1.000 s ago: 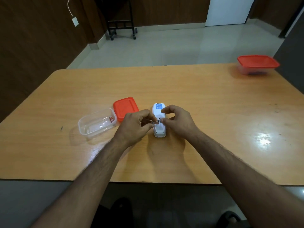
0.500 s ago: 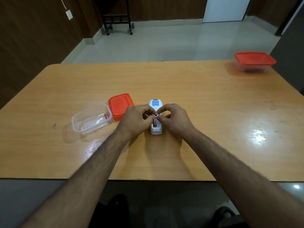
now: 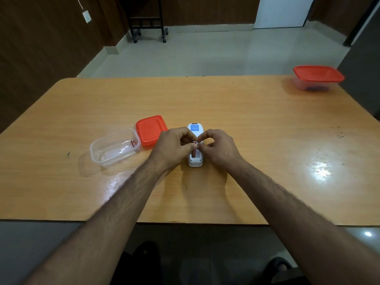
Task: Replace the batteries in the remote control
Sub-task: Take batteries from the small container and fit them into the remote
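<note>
Left hand (image 3: 171, 148) and right hand (image 3: 219, 148) pinch a small, light, likely slippery battery (image 3: 194, 152) over the white remote (image 3: 195, 159); best gripped at its ends.

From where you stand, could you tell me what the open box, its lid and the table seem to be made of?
Open box: clear, glossy plastic; the table shows through its walls. Lid: opaque orange-red plastic, smooth, with a moulded rim. Table: wood or wood-look laminate, lacquered; grain lines and a bright glare patch show.
</note>
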